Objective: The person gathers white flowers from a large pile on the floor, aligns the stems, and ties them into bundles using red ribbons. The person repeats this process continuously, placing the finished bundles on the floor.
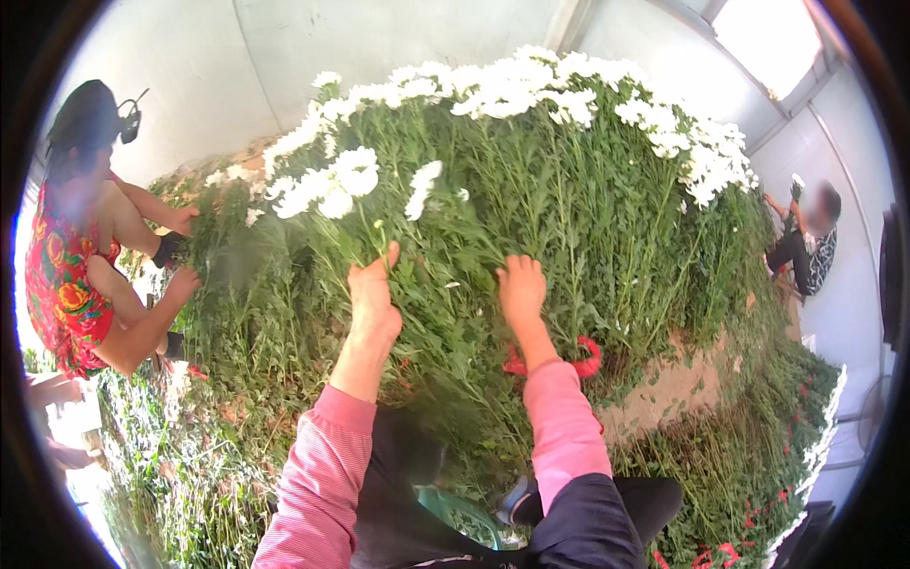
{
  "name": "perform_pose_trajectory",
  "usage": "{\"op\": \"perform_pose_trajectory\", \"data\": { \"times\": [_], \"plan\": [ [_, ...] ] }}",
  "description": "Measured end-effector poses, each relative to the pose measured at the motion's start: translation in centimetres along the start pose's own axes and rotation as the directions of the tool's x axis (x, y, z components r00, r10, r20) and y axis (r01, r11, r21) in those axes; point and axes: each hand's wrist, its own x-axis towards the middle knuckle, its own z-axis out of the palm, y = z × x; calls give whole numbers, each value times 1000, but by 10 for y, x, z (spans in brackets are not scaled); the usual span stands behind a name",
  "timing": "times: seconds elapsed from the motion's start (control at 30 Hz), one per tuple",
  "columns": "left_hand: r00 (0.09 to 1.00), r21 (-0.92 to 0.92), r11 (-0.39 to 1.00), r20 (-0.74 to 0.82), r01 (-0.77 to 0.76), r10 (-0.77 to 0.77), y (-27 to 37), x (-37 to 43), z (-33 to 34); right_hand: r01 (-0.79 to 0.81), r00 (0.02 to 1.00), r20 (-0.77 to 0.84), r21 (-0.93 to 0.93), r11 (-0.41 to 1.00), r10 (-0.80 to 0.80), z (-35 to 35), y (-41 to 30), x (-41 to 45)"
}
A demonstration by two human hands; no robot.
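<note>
My left hand (373, 299) is closed around the stems of a small bunch of white chrysanthemums (355, 172), thumb pointing up. Their blooms stand above the hand, tilted to the left. To the right, my right hand (522, 288) has its fingers curled on a leafy green stem (483, 238) that slants up and left. A single white bloom (423, 189) shows between the two hands; which stem carries it is hard to tell. Beyond both hands lies a broad heap of cut chrysanthemum stems (540, 192), with white blooms along its far edge.
Red ties (586, 357) lie beside my right forearm. Bare soil (668, 391) shows at right, with bundled stems (775, 441) beyond. A person in a red floral top (67, 284) works at left; another person (810, 242) holds a flower at far right. Under me is a green stool (458, 516).
</note>
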Motion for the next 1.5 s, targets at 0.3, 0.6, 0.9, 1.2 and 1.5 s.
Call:
{"op": "perform_pose_trajectory", "data": {
  "times": [0.3,0.6,0.9,1.2,1.5],
  "plan": [
    [981,-107,985,128,-133,147,-15,1,13,-148,986,152,668,730,61,-146,-53,-42],
    [970,30,999,244,-19,11,-6,-30,25,98,995,-56,551,829,-80,-148,-106,-66],
    [961,-64,982,203,-177,186,-6,-36,27,190,981,-113,470,862,-154,-137,-97,-67],
    [938,-102,992,329,-78,107,-5,-26,27,-557,807,485,815,161,336,-64,-28,-2],
    [902,-106,994,432,21,27,0,-35,25,0,999,31,770,638,-37,-155,-60,-77]
  ]
}}
